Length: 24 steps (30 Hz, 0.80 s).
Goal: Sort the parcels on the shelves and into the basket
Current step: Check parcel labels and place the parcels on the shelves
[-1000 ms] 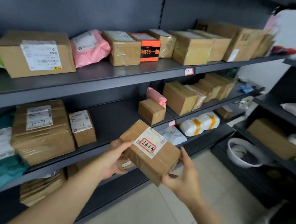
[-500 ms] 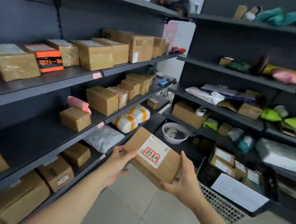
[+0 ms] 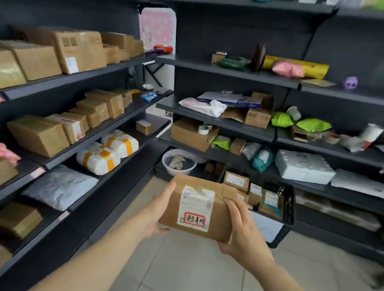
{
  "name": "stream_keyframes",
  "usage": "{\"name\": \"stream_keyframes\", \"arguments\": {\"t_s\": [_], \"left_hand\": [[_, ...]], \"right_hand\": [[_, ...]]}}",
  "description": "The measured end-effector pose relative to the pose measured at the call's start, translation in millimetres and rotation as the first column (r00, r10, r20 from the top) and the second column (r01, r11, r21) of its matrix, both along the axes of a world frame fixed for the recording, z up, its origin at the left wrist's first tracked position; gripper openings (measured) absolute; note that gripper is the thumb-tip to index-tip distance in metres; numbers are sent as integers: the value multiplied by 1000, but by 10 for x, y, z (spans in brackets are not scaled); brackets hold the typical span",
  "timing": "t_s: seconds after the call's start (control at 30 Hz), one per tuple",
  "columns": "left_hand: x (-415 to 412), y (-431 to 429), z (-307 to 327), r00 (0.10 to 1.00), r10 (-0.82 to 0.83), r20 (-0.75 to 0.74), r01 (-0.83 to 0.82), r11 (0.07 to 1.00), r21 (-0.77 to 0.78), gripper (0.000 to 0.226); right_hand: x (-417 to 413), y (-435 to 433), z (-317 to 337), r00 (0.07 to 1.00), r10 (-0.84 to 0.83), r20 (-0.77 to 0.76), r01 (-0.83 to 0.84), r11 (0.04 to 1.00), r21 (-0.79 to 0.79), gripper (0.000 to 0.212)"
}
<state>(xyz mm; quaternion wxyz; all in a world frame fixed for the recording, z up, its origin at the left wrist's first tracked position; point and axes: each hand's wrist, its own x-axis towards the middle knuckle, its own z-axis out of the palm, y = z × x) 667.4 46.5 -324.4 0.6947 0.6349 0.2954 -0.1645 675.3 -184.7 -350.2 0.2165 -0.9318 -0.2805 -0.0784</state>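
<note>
left hand (image 3: 159,213) + right hand (image 3: 240,230): fingers curled round ends of brown cardboard parcel with white label (image 3: 199,208) | parcel: in front of black plastic basket (image 3: 287,211)

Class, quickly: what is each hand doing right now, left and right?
The left hand holds the box by its left end.
The right hand holds the same box by its right end.
</note>
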Motion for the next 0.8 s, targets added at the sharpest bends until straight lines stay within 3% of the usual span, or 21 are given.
{"name": "stream_keyframes", "arguments": {"t_s": [0.13, 0.4, 0.5, 0.6, 0.8], "left_hand": [[312, -469, -33, 998, 18, -59, -19, 1000, -12, 45], [1173, -1057, -473, 979, -129, -156, 133, 991, 10, 65], [1658, -1191, -648, 954, -297, -32, 297, 936, 189, 59], [2243, -1242, -833, 870, -479, 116, 419, 843, 338, 59], [3609, -1520, -1134, 761, -631, 150, 510, 725, 462, 55]], "right_hand": [[247, -413, -38, 996, -10, -88, 9, 1000, -15, 92], [893, -996, -455, 961, -124, -248, 130, 992, 5, 102], [1338, -1173, -583, 901, -224, -372, 272, 959, 82, 105], [1841, -1336, -717, 807, -297, -511, 422, 895, 146, 106], [3057, -1686, -862, 686, -458, -565, 569, 822, 25, 112]]}}
